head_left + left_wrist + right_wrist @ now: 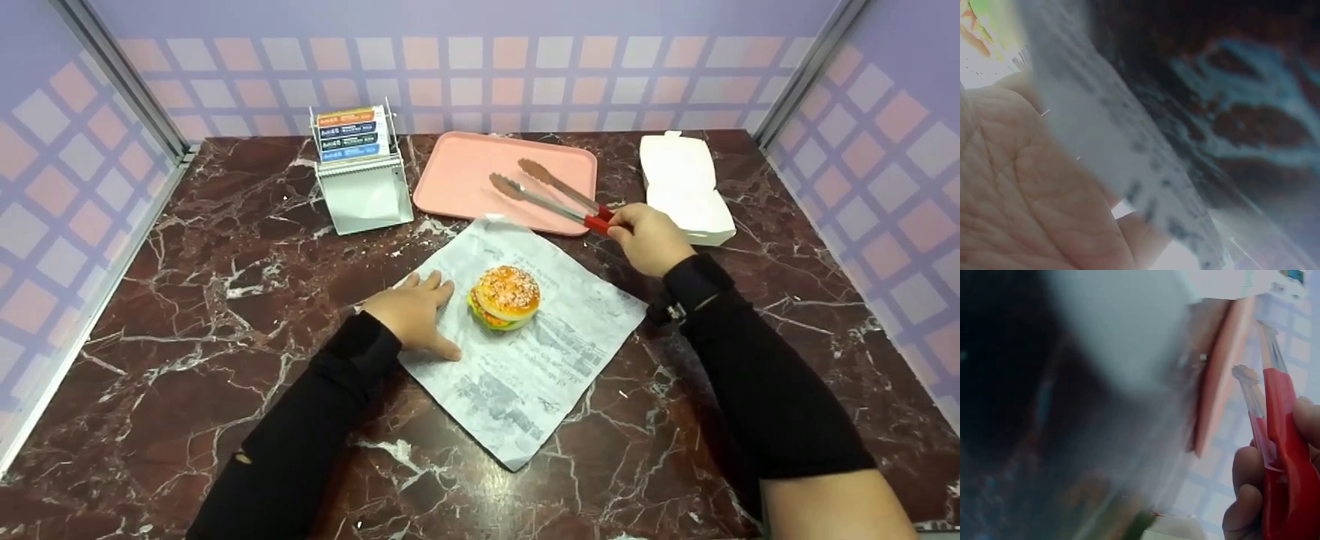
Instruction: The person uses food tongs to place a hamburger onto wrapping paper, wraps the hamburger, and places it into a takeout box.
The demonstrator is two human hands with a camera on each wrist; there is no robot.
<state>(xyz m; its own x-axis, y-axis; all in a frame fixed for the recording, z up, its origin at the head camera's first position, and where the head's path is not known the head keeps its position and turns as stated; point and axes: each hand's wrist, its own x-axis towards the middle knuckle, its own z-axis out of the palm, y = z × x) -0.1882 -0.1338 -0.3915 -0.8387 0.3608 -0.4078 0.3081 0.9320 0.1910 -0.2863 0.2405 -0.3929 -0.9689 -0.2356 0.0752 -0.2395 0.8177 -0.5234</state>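
Note:
A burger (508, 298) with a seeded bun sits near the middle of a printed sheet of wrapping paper (487, 390), which lies cornerwise on the table. My left hand (414, 313) rests on the paper's left edge with its fingers spread, just left of the burger. In the left wrist view the palm (1027, 185) shows beside the paper's edge. My right hand (651, 238) grips red-handled metal tongs (551, 204) by the handles. The tongs' parted tips reach over the pink tray (450, 176). Thumb and fingers wrap the red handles (1283, 455) in the right wrist view.
An opened white takeaway box (686, 191) stands right of the tray. Left of the tray is a rack (366, 191) holding several coloured packets (347, 135). Tiled walls (480, 67) enclose the dark marbled table (225, 300) at the back and both sides.

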